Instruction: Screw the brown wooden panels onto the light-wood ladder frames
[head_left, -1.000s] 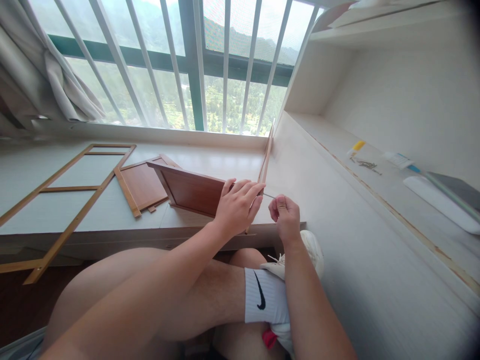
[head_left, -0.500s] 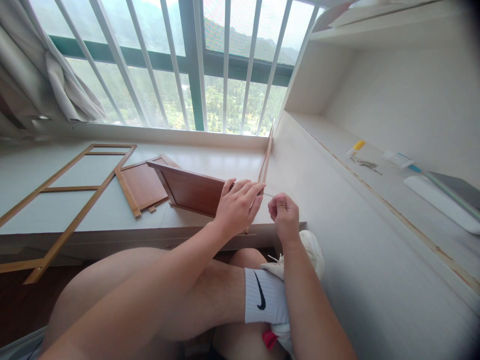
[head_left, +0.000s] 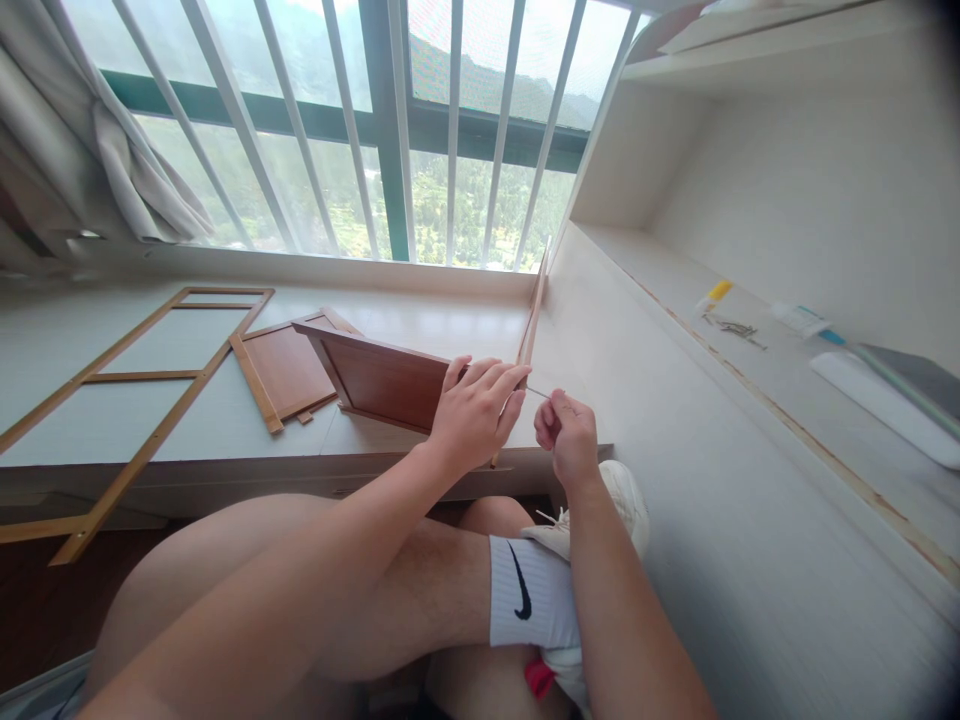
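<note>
Right hand point(head_left: 570, 435) edged nearer, pinching nail point(head_left: 537, 392) beside left hand point(head_left: 474, 410) gripping panel point(head_left: 379, 380).

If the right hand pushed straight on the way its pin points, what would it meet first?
Probably the thin wooden strip under the left hand; the pin in the right hand points at it, depth unclear.

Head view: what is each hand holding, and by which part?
The left hand holds the tilted wooden panel by its right end. The right hand pinches a thin metal pin by its near end.
</note>
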